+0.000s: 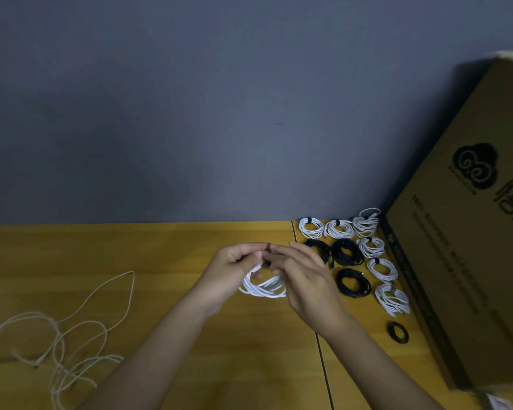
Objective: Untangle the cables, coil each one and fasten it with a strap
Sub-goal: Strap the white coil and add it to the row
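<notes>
Both forearms reach forward: the white coiled cable (pixel 262 287) is held above the counter (pixel 160 250), hanging below the left hand (pixel 234 266) and right hand (pixel 301 272), both grips pinched on a dark strap (pixel 267 255) at the coil's top.

1. We see bare wooden table (pixel 166 250) between the loose white cable tangle (pixel 62 329) and the hands.
2. Strapped coils (pixel 365 255) and a cardboard box (pixel 468 232) crowd our right.
</notes>
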The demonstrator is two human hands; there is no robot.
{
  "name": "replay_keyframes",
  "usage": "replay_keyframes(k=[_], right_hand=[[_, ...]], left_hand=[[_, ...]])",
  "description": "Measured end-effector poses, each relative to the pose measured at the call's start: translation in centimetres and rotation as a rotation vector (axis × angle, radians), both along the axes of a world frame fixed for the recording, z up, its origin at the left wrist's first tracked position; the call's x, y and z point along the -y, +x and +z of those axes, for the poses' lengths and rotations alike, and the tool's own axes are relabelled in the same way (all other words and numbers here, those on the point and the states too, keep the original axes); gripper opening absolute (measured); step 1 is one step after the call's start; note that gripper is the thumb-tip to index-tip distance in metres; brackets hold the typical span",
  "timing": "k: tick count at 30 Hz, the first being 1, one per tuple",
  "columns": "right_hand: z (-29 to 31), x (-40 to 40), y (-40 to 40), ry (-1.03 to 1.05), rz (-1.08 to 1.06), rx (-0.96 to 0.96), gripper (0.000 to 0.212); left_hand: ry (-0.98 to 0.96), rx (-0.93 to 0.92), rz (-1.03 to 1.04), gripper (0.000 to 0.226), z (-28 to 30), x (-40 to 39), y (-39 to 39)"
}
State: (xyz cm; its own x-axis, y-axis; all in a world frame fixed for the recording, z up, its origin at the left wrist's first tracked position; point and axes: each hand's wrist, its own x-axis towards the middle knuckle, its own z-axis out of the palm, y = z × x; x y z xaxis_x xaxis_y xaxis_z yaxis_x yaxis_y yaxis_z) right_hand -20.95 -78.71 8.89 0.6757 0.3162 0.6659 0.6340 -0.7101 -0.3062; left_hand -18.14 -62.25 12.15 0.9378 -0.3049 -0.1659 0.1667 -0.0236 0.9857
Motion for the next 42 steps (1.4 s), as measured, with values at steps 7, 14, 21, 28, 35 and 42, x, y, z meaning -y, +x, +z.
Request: replay_keyframes(k=[7, 14, 21, 28, 35, 42], right_hand=[[1.3, -0.1, -0.4, 0.168, 0.056, -0.252, 0.009], [2.6, -0.3, -0.6, 0.084, -0.027, -0.020, 0.016], [4.2, 0.4, -0.1, 0.059, -0.109, -0.121, 0.016], [4.7, 0.0, 1.7, 0.317, -0.263, -0.487, 0.012], [4.9, 0.2, 2.0, 0.468, -0.341, -0.827, 0.012], [5.3, 0.2, 1.4, 0.716, -0.206, -1.062, 0.012]], left_hand=[[-0.047, 0.029, 0.008, 0.022, 0.5, 0.1, -0.3], [-0.054, 0.013, 0.036, 0.020, 0.5, 0.7, -0.1], [-0.001, 0.099, -0.035, 0.015, -0.1, 1.2, -0.7], [0.024, 0.150, 0.010, 0.024, -0.4, 1.6, -0.9], [0.086, 0.153, -0.005, 0.026, -1.1, 1.4, -1.3], [0.234, 0.402, -0.092, 0.053, -0.9, 0.4, -1.4]])
